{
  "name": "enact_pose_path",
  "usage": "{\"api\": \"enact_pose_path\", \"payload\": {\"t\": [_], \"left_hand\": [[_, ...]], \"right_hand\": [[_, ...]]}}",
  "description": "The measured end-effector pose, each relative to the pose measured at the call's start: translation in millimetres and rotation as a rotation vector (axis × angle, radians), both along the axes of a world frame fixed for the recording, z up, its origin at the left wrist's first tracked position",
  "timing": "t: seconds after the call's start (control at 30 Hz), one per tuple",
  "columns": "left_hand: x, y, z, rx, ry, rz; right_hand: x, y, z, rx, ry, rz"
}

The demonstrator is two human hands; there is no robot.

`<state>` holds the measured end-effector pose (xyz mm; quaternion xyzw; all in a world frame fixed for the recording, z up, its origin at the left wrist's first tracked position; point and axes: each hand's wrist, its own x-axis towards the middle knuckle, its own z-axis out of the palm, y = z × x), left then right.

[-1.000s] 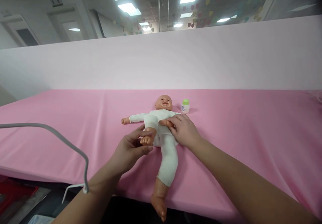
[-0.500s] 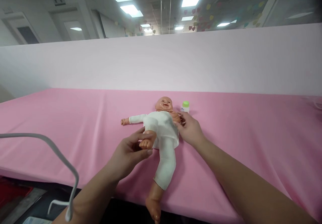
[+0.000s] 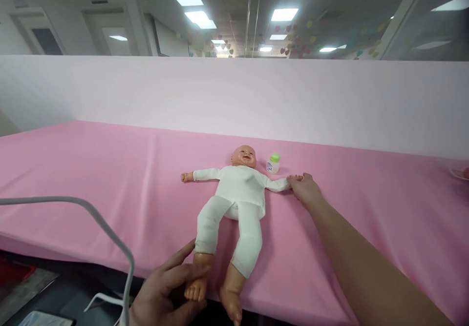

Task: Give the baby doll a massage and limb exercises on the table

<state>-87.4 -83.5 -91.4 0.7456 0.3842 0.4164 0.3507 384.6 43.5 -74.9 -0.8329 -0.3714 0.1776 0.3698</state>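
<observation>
A baby doll (image 3: pixel 240 184) in a white cloth suit lies on its back, head at the far side and feet over the near edge of the pink-covered table. Its bare foot, the one on my left, sits within the curled fingers of my left hand (image 3: pixel 168 287). My right hand (image 3: pixel 306 189) pinches the doll's hand on the right, with that arm stretched out sideways. The doll's other arm points left, untouched. Just beyond the right arm stands a small clear bottle (image 3: pixel 273 164) with a green cap, near the head.
Pink cloth (image 3: pixel 110 179) covers the table up to a white wall panel (image 3: pixel 234 96) with glass above it. A grey-white cable (image 3: pixel 95 213) loops in at lower left. Below the edge lies a dark surface with a flat object (image 3: pixel 46 318). Something clear (image 3: pixel 459 172) rests at far right.
My left hand has brought the doll's raised leg down and straightened it toward the near edge. My right hand has moved right, drawing the doll's arm out from its chest.
</observation>
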Motion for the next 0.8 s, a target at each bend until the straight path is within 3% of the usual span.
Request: {"api": "enact_pose_path", "payload": {"t": [0.1,0.27,0.4,0.53,0.6,0.7,0.8], "left_hand": [[-2.8,-3.3,-0.4,0.008,0.173,-0.008],[-3.1,-7.4,39.0,0.04,0.311,-0.027],[3.7,8.5,66.7,-0.021,0.2,0.009],[25.4,66.3,84.7,0.033,0.175,0.144],[35.1,106.3,91.0,0.061,0.193,0.265],[41.2,164.6,95.2,-0.019,0.271,0.427],[39.4,209.4,88.2,-0.221,0.324,0.487]], "right_hand": [[-1.2,-2.1,4.8,-0.087,-0.029,0.018],[1.6,-13.2,24.5,-0.193,-0.085,0.034],[-0.4,-29.5,54.5,-0.085,-0.236,0.054],[-45.9,-62.3,71.6,0.236,-0.205,0.232],[-81.3,-89.5,68.1,0.359,-0.238,0.487],[-129.0,-135.9,48.8,0.503,-0.38,0.877],[-155.8,-170.5,17.8,0.612,-0.57,0.984]]}}
